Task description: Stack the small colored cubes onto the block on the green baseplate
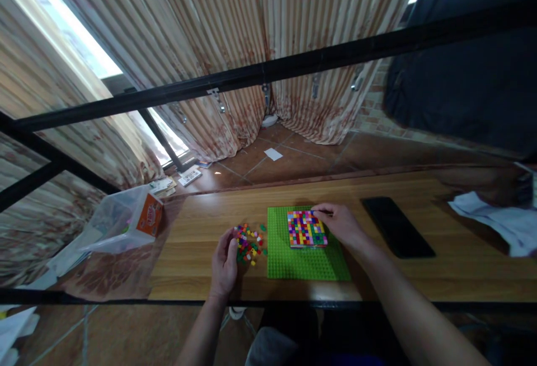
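The left hand [224, 262], fingers loosely curled, is laid against the brick pile [250, 244]; the mosaic [305, 229] is pinched at its 12 o'clock edge by right hand [342, 225] fingers.

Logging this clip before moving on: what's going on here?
A person is at a wooden table. The left hand rests against a pile of small loose bricks. The right hand touches the far edge of a multicoloured brick square on a green baseplate. A black phone lies further right.

striped curtains [235, 36], bright window [62, 24], tiled floor [293, 159]
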The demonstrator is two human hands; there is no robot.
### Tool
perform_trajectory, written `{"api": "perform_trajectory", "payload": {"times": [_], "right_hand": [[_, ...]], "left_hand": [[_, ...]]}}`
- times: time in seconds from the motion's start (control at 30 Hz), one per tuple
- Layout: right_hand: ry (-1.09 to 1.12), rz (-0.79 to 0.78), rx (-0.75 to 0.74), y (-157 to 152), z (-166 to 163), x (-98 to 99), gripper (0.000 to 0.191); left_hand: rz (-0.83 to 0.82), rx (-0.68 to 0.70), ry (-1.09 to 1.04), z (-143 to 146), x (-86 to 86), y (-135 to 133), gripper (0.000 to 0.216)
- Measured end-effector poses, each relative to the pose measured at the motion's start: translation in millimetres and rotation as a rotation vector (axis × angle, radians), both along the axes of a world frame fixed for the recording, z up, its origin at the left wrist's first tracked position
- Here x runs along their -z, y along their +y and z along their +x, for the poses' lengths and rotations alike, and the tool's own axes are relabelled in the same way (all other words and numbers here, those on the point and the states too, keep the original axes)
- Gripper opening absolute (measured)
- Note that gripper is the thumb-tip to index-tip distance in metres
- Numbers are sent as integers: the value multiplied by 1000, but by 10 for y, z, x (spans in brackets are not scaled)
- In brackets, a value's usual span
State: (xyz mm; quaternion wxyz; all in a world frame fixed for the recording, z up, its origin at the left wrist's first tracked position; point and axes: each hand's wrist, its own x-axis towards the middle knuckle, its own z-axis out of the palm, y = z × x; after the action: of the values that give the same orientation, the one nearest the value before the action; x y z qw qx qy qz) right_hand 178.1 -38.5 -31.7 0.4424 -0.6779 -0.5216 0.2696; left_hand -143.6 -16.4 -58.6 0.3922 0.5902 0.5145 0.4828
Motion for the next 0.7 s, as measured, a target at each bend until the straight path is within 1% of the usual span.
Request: {"api": "perform_trajectory", "payload": {"times": [0.13,0.3,0.37,0.5,0.57,0.63,0.7], "right_hand": [[-11,-19,-36,14,2,-28,21],[-43,-10,-12,19,-15,-52,21],[-34,5,-10,21,-17,-44,21],[32,39,-53,-8,6,7,24],[45,61,-7,-71,6,26,28],[5,114,115,-178,-33,7,33],[-71,196,229,-309,-136,-70,34]], "left_hand": [[-4,2,11,-7,2,2,47],[0,0,10,-14,26,10,47],[10,0,9,-18,37,16,47],[33,9,47,-24,27,20,47],[47,11,76,-23,4,10,46],[62,5,102,-16,-23,-6,44],[67,-3,88,-5,-41,-20,42]]}}
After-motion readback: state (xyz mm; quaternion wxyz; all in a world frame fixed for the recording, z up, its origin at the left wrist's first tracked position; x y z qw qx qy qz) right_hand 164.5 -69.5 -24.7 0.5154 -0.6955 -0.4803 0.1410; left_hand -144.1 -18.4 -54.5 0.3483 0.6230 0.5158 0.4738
